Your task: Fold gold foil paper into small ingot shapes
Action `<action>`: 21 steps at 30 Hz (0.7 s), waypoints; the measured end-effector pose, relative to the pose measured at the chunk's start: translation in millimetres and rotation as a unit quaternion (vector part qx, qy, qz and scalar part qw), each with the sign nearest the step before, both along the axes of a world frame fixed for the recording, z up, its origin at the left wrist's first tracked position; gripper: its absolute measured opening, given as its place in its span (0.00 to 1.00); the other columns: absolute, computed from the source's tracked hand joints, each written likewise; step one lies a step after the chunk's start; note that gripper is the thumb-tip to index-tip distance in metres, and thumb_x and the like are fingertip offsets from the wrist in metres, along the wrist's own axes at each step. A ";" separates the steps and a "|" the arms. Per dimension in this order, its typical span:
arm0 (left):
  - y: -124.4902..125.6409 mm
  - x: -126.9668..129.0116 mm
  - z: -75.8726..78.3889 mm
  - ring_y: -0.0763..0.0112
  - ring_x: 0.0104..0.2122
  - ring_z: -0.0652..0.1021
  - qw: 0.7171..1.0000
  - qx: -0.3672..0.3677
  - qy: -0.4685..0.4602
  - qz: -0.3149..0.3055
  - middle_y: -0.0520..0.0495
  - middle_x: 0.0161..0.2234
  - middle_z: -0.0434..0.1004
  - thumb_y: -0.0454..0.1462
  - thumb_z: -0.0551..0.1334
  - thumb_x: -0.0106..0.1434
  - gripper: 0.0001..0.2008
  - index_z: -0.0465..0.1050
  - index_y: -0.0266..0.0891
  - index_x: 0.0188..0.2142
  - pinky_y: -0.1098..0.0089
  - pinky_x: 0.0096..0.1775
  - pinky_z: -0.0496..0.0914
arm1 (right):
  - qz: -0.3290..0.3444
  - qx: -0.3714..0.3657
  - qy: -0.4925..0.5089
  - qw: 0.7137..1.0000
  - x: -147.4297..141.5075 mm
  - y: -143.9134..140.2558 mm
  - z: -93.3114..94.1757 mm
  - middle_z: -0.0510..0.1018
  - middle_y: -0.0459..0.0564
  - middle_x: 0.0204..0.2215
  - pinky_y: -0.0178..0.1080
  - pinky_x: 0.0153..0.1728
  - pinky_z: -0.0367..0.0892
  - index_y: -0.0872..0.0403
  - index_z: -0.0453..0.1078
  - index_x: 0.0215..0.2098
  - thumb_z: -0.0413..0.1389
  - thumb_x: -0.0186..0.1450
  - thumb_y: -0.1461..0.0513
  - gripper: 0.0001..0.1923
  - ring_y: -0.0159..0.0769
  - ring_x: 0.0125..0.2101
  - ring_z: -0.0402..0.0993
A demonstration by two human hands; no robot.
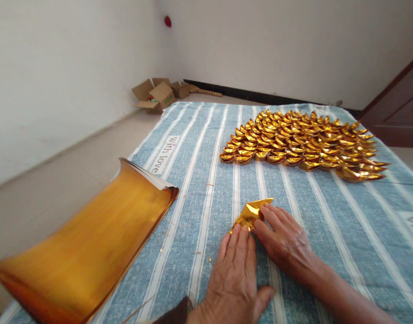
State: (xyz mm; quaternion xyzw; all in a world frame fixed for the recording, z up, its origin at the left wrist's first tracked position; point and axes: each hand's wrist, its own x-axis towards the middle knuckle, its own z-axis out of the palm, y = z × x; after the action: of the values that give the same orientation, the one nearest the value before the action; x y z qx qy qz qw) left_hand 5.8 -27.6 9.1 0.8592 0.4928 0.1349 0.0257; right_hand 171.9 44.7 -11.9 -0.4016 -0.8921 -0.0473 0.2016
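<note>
A small folded piece of gold foil paper (250, 212) lies on the striped cloth in front of me. My left hand (235, 265) is palm down, its fingers stretched out and close together, with the fingertips pressing on the paper's near edge. The thumb points off to the right, away from the paper. From the right, my right hand (287, 236) grips the paper's right side between thumb and fingers. Part of the paper is hidden under these fingers.
Many gold foil ingot shapes (294, 139) stand in rows at the far right. A stack of gold foil sheets (92, 234) lies on the left. The table's blue-and-white cloth (199, 180) holds small scraps. Cardboard boxes (155, 95) stand on the floor behind.
</note>
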 end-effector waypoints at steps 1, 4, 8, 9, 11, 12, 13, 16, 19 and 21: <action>-0.2 0.0 -0.1 0.42 0.60 0.62 1.000 -0.002 -0.004 0.002 0.23 0.60 0.61 0.46 0.65 0.58 0.38 0.58 0.22 0.60 0.47 0.53 0.68 | 0.001 0.000 0.000 1.000 0.2 0.1 -0.1 0.73 0.59 0.45 0.51 0.50 0.66 0.56 0.69 0.37 0.47 0.69 0.65 0.09 0.47 0.52 0.66; -0.5 0.0 0.4 0.43 0.60 0.62 1.000 -0.004 -0.008 0.002 0.24 0.60 0.61 0.46 0.64 0.58 0.38 0.57 0.23 0.60 0.48 0.54 0.68 | 0.002 0.003 0.000 1.000 0.8 0.5 -0.6 0.72 0.59 0.45 0.51 0.50 0.66 0.56 0.69 0.37 0.47 0.69 0.65 0.09 0.47 0.52 0.66; -0.5 0.4 1.6 0.42 0.60 0.63 1.000 0.002 0.002 0.002 0.23 0.60 0.61 0.46 0.65 0.57 0.39 0.58 0.22 0.60 0.49 0.54 0.68 | 0.003 0.004 -0.017 1.000 0.7 -0.3 0.6 0.72 0.59 0.46 0.51 0.49 0.66 0.55 0.69 0.45 0.48 0.68 0.65 0.11 0.48 0.52 0.66; -0.5 0.5 1.8 0.42 0.60 0.63 1.000 0.000 0.005 0.003 0.23 0.60 0.60 0.46 0.66 0.57 0.39 0.58 0.21 0.59 0.49 0.54 0.68 | 0.004 0.007 -0.022 1.000 0.7 -1.0 1.4 0.72 0.60 0.46 0.52 0.49 0.67 0.54 0.68 0.48 0.48 0.68 0.65 0.12 0.49 0.53 0.65; -0.7 0.6 2.2 0.43 0.60 0.63 1.000 -0.004 0.007 0.006 0.24 0.60 0.60 0.47 0.66 0.57 0.39 0.58 0.22 0.60 0.49 0.54 0.68 | 0.006 0.016 -0.024 1.000 1.4 -2.5 3.3 0.71 0.61 0.48 0.53 0.49 0.67 0.54 0.67 0.52 0.49 0.67 0.65 0.15 0.52 0.55 0.63; -0.9 0.6 2.4 0.43 0.60 0.62 1.000 -0.006 0.007 0.007 0.25 0.60 0.60 0.47 0.65 0.57 0.39 0.58 0.23 0.60 0.49 0.54 0.68 | 0.010 0.019 -0.025 0.999 2.3 -3.2 4.3 0.70 0.61 0.49 0.54 0.49 0.67 0.53 0.66 0.53 0.49 0.67 0.66 0.16 0.53 0.55 0.62; -1.1 0.6 2.5 0.44 0.61 0.62 1.000 -0.007 0.005 0.009 0.25 0.60 0.60 0.48 0.65 0.58 0.39 0.58 0.23 0.60 0.50 0.54 0.68 | 0.016 0.019 -0.027 0.999 3.5 -3.6 5.2 0.69 0.61 0.50 0.54 0.49 0.67 0.53 0.66 0.53 0.49 0.66 0.66 0.17 0.53 0.56 0.61; -1.9 0.0 2.8 0.45 0.61 0.62 1.000 -0.011 -0.003 0.011 0.27 0.60 0.61 0.49 0.63 0.60 0.37 0.59 0.25 0.60 0.50 0.55 0.67 | 0.046 0.007 -0.045 0.998 9.1 -3.7 7.0 0.67 0.62 0.52 0.55 0.50 0.66 0.51 0.65 0.55 0.51 0.65 0.68 0.20 0.55 0.57 0.60; -2.6 -1.0 2.4 0.45 0.61 0.61 1.000 -0.013 -0.007 0.008 0.28 0.60 0.61 0.49 0.63 0.60 0.36 0.59 0.26 0.60 0.50 0.55 0.67 | 0.065 -0.007 -0.059 0.996 14.6 -2.8 7.6 0.65 0.62 0.54 0.55 0.50 0.66 0.50 0.63 0.57 0.52 0.64 0.68 0.23 0.55 0.57 0.60; -2.8 -1.9 2.2 0.45 0.61 0.61 1.000 -0.008 -0.004 0.004 0.26 0.60 0.61 0.47 0.63 0.60 0.36 0.59 0.25 0.59 0.49 0.55 0.67 | 0.071 -0.015 -0.063 0.995 17.2 -2.4 7.9 0.65 0.62 0.55 0.55 0.51 0.66 0.50 0.62 0.58 0.53 0.64 0.68 0.24 0.55 0.58 0.59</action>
State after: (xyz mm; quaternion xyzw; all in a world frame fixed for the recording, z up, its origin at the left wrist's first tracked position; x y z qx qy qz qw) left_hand 3.9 -30.4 11.3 0.8565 0.4972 0.1345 0.0340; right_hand 189.0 42.3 -4.0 -0.3368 -0.9297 -0.0449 0.1424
